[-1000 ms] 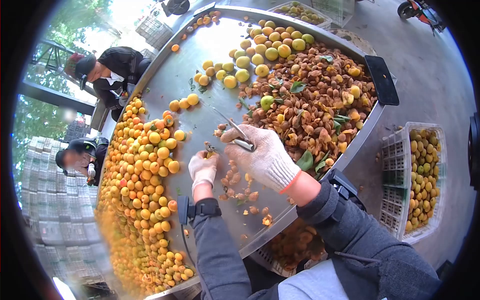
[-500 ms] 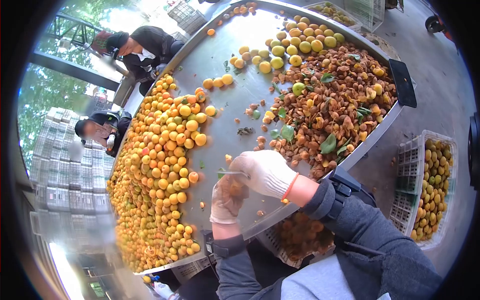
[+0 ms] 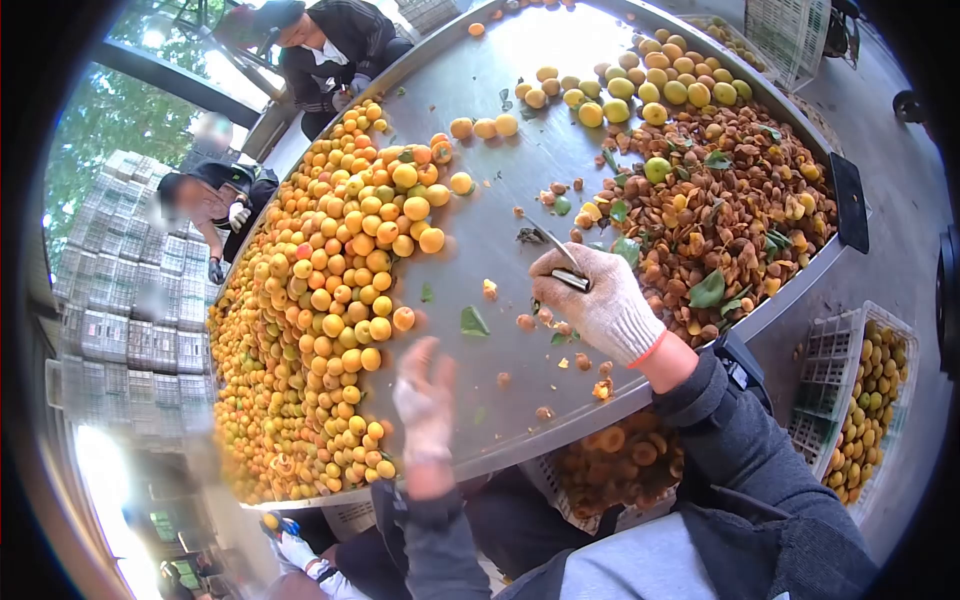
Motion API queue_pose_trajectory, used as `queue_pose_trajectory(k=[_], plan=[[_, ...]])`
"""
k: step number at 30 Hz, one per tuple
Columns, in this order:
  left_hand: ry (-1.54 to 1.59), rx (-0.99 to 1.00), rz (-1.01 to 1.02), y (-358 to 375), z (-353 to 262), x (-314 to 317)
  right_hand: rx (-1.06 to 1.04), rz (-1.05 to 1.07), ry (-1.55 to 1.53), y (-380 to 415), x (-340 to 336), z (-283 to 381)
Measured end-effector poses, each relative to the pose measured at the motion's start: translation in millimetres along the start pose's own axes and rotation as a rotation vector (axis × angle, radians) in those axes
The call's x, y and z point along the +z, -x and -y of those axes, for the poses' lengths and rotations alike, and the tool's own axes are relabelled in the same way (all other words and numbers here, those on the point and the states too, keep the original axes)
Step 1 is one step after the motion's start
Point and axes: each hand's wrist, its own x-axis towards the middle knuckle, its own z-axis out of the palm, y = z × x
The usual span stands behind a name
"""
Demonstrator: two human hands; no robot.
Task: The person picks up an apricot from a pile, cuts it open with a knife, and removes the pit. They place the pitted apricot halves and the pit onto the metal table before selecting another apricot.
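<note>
On the metal table, my right hand in a white glove is wrapped round a small knife, its blade pointing up and left. My left hand, gloved and blurred by motion, has its fingers apart with nothing visible between them, close to the right edge of the big heap of orange-yellow fruit. To the right of my right hand lies a heap of brown pits and scraps with green leaves in it. Loose bits and a leaf lie between my hands.
Larger yellow-green fruit sit at the table's far side. A phone lies on the right rim. A crate of fruit stands on the floor at right; another basket is below the near edge. Other people work at left.
My hands have come apart: the left moved left and opened, the right moved right and up with the knife. The view has shifted slightly.
</note>
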Motion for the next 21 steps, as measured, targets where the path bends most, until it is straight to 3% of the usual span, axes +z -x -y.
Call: queue_pose_trajectory(k=[2,3,6,8,9,11,13,15,16,17,19,20,21], plan=[[-0.091,-0.082,-0.228,-54.7,66.4,3.8,0.004,0.008,0.001,-0.6,2.5,-0.4],[-0.386,-0.088,-0.301,-69.5,59.9,4.4,0.006,0.021,-0.001,-1.4,2.9,-0.8],[-0.512,-0.053,-0.253,-98.3,81.3,11.0,-0.001,0.026,0.054,-2.7,6.2,-2.7],[-0.55,-0.009,-0.052,-103.9,77.7,11.3,-0.068,0.011,0.111,-4.0,9.4,-8.0],[-0.548,-0.006,-0.047,-103.7,69.6,11.8,-0.066,0.006,0.113,-5.6,11.1,-11.9],[-0.831,-0.027,-0.027,-99.2,53.8,12.8,-0.087,0.054,0.098,-6.3,16.1,-17.7],[-0.836,0.06,-0.079,-88.2,60.1,13.2,-0.088,0.062,0.09,-3.9,21.0,-19.6],[-0.462,-0.017,-0.168,-77.0,61.0,18.7,-0.093,0.069,0.084,-0.9,25.2,-20.4],[-0.001,-0.206,-0.143,-67.0,33.5,19.5,-0.089,0.095,0.092,0.2,27.5,-20.8],[0.0,-0.206,-0.144,-57.2,25.9,17.1,-0.085,0.122,0.1,1.7,29.8,-21.5],[1.058,-0.258,-0.045,-34.0,20.4,9.9,-0.045,0.149,0.072,7.7,35.9,-23.3],[1.056,-0.26,-0.046,-25.6,14.3,11.2,-0.044,0.183,0.081,10.7,39.1,-24.0],[1.321,-0.287,0.016,-17.1,6.2,14.4,-0.046,0.219,0.092,13.4,41.8,-23.9]])
